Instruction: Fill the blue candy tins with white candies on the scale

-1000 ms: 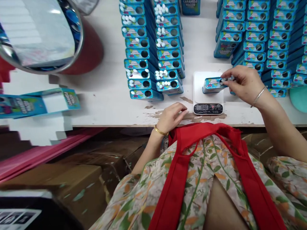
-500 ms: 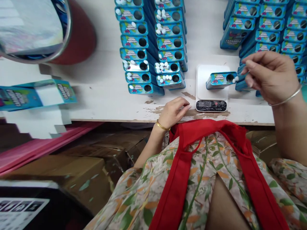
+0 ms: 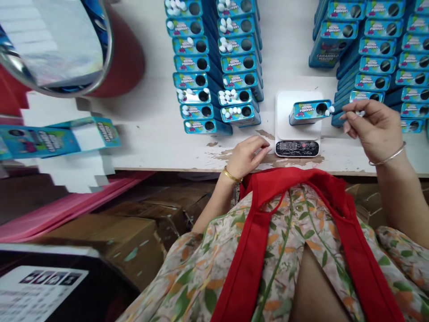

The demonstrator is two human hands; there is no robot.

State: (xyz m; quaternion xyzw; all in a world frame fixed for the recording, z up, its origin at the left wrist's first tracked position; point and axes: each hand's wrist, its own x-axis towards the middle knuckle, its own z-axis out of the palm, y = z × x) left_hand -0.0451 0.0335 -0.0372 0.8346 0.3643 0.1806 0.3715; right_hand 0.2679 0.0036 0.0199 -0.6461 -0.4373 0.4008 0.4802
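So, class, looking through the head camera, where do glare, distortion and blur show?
Head view: glare on the metal rim; wide-angle distortion, with the tins appearing to splay outward; smeared fine print on the label; the scale's display looks fairly crisp.

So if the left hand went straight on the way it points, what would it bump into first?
The left hand would probably meet the white scale first, near its display, though the gap is hard to judge.

reading "caramelo macizo" on the blue tin (image 3: 301, 116) on the white scale (image 3: 298, 132), and again across the rowed tins (image 3: 192, 63). showing what looks like 1551 on the display (image 3: 288, 146), any decimal point too small to tell.
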